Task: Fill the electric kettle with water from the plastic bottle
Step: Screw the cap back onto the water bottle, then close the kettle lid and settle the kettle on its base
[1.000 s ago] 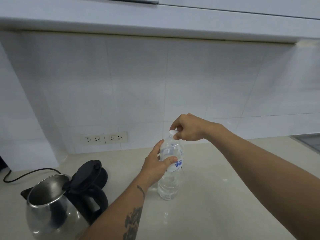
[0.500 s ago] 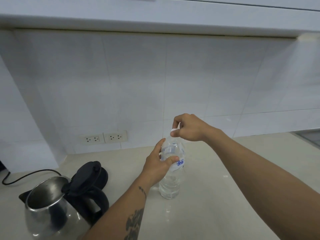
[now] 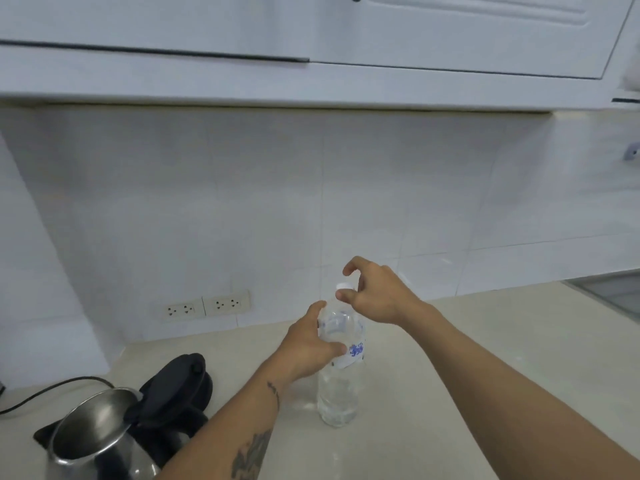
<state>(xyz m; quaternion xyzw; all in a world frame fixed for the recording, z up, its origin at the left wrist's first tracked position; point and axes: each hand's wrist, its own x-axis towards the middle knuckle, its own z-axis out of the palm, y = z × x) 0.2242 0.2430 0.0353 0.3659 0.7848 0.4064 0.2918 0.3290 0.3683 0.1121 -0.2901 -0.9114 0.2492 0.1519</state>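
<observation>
A clear plastic water bottle [image 3: 341, 398] with a blue-printed label stands upright on the pale counter [image 3: 467, 341], its white cap [image 3: 343, 286] still on the neck. My left hand [image 3: 310, 344] is wrapped around the bottle's upper body. Over the top, my right hand [image 3: 375, 294] has thumb and fingers on the cap, the index finger curled up just above it. At the lower left, apart from both hands, stands the steel electric kettle [image 3: 91, 436], its black lid [image 3: 173, 384] flipped open.
A black power cord [image 3: 52, 389] runs left from the kettle. Two wall sockets [image 3: 207, 306] sit low on the tiled backsplash. White upper cabinets [image 3: 450, 46] overhang the counter. A darker recessed surface [image 3: 613, 292] begins at the counter's right edge.
My right hand's fingers have shifted on the cap, the index finger lifting off it. The view has tilted upward, showing more cabinet. The bottle and my left hand have stayed in place.
</observation>
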